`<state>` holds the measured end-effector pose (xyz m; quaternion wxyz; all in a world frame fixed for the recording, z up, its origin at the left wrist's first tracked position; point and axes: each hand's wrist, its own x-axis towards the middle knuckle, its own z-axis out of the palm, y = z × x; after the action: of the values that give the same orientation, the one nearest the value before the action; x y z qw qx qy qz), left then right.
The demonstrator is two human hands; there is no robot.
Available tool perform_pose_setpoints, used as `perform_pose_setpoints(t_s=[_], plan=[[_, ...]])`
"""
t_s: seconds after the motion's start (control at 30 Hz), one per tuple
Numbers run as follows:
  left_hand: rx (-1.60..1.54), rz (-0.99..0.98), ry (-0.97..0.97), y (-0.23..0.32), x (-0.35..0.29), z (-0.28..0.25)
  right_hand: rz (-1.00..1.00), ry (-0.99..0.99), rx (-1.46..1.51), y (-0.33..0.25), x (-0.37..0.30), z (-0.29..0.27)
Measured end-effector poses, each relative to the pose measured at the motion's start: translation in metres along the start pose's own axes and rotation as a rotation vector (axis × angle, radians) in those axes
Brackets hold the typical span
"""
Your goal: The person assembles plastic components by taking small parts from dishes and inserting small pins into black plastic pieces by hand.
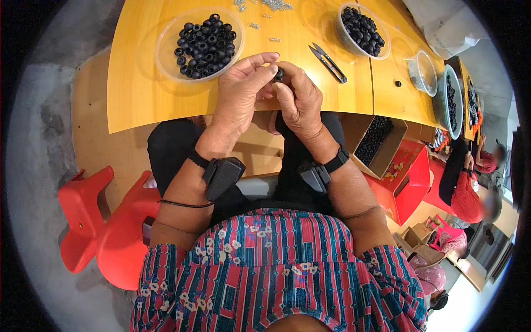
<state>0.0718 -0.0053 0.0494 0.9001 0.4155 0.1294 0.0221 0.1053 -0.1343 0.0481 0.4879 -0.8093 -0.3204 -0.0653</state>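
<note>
My right hand pinches a small black rounded hollow piece between thumb and fingers, above the front edge of the yellow table. My left hand meets it from the other side. Its thumb tip is close against the piece and its lower fingers curl in; whatever they grip is hidden. Beyond my left hand stands a clear round bowl of similar black pieces. Black thread snips lie to the right of my hands. Tiny silvery metal parts lie scattered at the far edge.
Rightward are a tub of black parts, a small clear container, a loose black piece and a pale blue basin. Below the table sit a cardboard box and a red box. Red stools stand left; other people sit right.
</note>
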Motion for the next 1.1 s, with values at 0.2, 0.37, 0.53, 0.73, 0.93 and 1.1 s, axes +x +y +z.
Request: perform_pose_setpoints(t_s=[0.2, 0.37, 0.53, 0.73, 0.93, 1.1], plan=[[0.005, 0.049, 0.051, -0.005, -0.002, 0.002, 0.034, 0.004, 0.036, 0.002, -0.001, 0.004], [0.074, 0.004, 0.009, -0.002, -0.008, 0.007, 0.079, -0.003, 0.063, 0.004, 0.001, 0.002], [0.303, 0.055, -0.128, -0.002, -0.009, 0.001, 0.049, 0.002, 0.053, 0.004, 0.003, 0.0], [0.374, 0.201, -0.137, -0.011, -0.01, -0.001, 0.059, -0.011, 0.104, 0.002, 0.002, 0.0], [0.414, 0.2, -0.111, -0.01, -0.016, 0.0, 0.045, -0.03, 0.096, 0.002, -0.002, -0.001], [0.51, 0.313, -0.037, -0.019, -0.015, -0.002, 0.063, -0.045, 0.129, -0.001, -0.002, -0.001]])
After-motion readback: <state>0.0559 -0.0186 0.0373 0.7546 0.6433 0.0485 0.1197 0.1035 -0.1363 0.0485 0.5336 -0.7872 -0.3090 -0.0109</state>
